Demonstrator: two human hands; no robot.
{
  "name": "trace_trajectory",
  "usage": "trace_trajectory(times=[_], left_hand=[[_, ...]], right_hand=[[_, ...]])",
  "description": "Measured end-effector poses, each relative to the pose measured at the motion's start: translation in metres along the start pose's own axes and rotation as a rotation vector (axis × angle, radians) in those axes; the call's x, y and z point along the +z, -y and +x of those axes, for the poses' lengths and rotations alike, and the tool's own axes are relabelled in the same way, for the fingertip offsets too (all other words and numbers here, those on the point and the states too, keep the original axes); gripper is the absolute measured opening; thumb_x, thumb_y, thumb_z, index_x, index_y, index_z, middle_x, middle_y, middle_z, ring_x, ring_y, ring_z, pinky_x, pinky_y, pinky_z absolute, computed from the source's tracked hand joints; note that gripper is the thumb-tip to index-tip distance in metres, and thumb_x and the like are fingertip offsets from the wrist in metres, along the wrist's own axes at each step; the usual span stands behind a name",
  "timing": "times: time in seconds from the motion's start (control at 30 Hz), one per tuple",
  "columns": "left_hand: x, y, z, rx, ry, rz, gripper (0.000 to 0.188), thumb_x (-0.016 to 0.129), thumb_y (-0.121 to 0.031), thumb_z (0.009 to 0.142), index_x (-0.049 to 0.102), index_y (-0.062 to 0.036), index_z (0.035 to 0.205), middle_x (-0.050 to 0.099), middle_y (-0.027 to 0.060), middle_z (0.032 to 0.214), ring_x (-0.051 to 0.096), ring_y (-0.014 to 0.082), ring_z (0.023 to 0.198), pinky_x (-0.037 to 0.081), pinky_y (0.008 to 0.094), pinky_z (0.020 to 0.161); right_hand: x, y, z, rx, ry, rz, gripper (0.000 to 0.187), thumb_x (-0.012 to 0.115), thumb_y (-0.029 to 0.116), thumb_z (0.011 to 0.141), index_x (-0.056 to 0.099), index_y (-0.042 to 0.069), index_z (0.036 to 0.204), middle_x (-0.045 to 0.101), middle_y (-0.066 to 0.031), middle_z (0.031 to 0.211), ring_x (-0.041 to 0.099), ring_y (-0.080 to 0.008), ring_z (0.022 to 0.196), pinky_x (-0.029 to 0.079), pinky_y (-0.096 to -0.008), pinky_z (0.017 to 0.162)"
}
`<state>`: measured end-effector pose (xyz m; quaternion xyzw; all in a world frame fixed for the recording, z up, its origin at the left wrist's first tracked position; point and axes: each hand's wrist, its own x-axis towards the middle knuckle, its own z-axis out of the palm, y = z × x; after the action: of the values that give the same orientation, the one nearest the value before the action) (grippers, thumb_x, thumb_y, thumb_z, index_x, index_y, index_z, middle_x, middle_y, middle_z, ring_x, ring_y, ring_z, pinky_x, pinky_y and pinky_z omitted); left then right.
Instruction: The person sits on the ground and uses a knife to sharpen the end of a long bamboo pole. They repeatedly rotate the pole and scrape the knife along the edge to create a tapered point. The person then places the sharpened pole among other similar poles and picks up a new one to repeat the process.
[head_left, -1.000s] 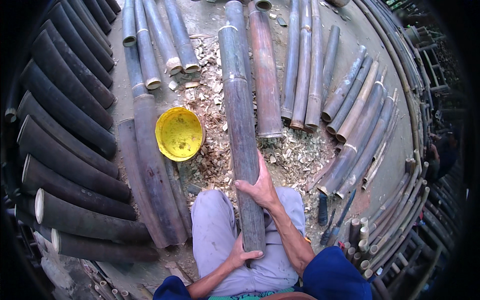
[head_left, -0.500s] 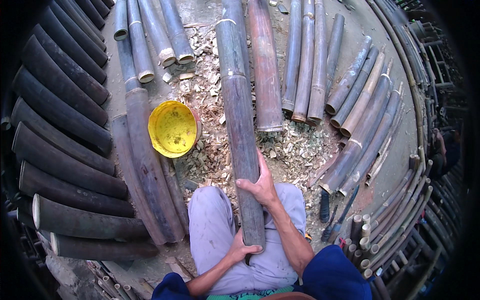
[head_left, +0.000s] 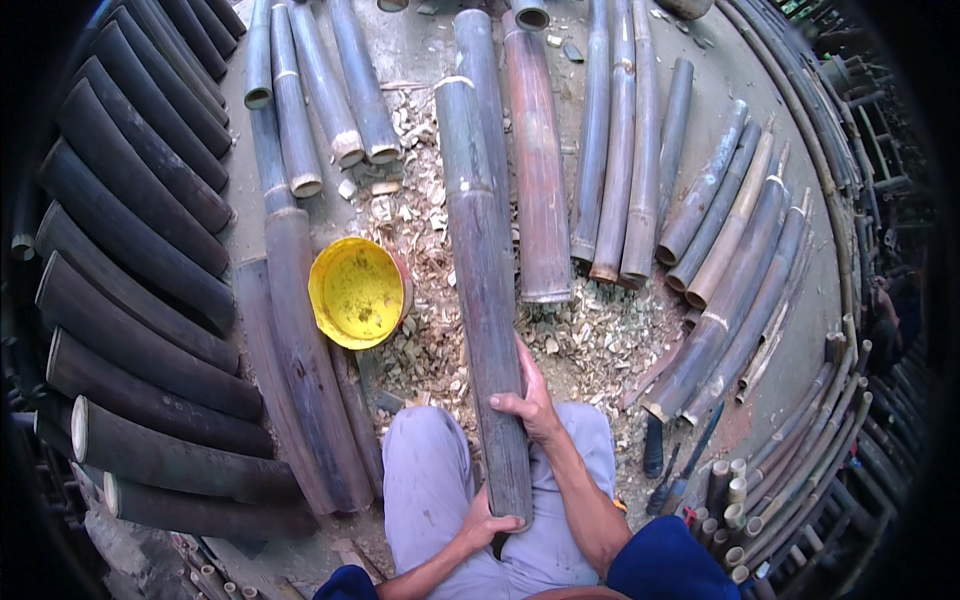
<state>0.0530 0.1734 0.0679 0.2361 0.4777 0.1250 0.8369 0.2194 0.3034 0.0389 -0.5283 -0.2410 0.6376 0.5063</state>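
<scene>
1. A dark bamboo tube (head_left: pixel 485 300) is gripped by both hands at once — it is pointed away from the body, most of its length reaching out ahead of the hands.
2. At the near end, the tube is clasped by the left hand (head_left: pixel 487 518), thumb laid across the edge; the fingers are mostly hidden beneath.
3. Farther up, its right side is wrapped by the right hand (head_left: pixel 537 400), thumb over the upper face.
4. Over to the front left of the hands, a yellow bucket (head_left: pixel 360 290) is seen, mouth up.
5. Beyond the hands, the floor (head_left: pixel 720 75) is strewn with pale chips (head_left: pixel 600 345) — and a reddish tube (head_left: pixel 540 170) is laid out there, just right of the held one.
6. Well left of the hands, thick dark tubes (head_left: pixel 150 370) are ranged in a row; to the right, hand tools (head_left: pixel 653 448) are set down past the right forearm.
</scene>
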Motion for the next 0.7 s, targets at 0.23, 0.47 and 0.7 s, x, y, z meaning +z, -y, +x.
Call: trace_trajectory(times=[0.23, 0.47, 0.7], left_hand=[[-0.005, 0.015, 0.004, -0.032, 0.01, -0.075, 0.069, 0.075, -0.016, 0.064, 0.046, 0.0011, 0.125, 0.059, 0.0077, 0.11, 0.056, 0.017, 0.101, 0.043, 0.0305, 0.091], [-0.007, 0.014, 0.003, -0.098, -0.011, -0.143, 0.063, 0.074, -0.012, 0.064, 0.049, 0.001, 0.12, 0.06, 0.0065, 0.106, 0.057, 0.0158, 0.097, 0.045, 0.0287, 0.088], [-0.006, 0.006, 0.002, -0.122, -0.014, -0.144, 0.061, 0.073, -0.01, 0.063, 0.049, 0.0014, 0.118, 0.061, 0.0065, 0.103, 0.058, 0.0157, 0.094, 0.045, 0.0287, 0.087]], right_hand=[[0.001, -0.016, 0.007, -0.002, 0.033, -0.086, 0.107, 0.076, 0.024, 0.062, 0.019, -0.002, 0.148, 0.038, -0.0195, 0.142, 0.042, -0.026, 0.129, 0.031, -0.0344, 0.108], [0.004, -0.025, 0.01, 0.028, 0.018, -0.089, 0.106, 0.077, 0.025, 0.062, 0.021, -0.001, 0.148, 0.042, -0.0197, 0.139, 0.045, -0.0267, 0.126, 0.033, -0.0352, 0.107], [0.004, -0.025, 0.011, 0.018, 0.036, -0.092, 0.106, 0.077, 0.026, 0.063, 0.02, -0.002, 0.148, 0.042, -0.02, 0.138, 0.045, -0.0267, 0.125, 0.033, -0.0356, 0.107]])
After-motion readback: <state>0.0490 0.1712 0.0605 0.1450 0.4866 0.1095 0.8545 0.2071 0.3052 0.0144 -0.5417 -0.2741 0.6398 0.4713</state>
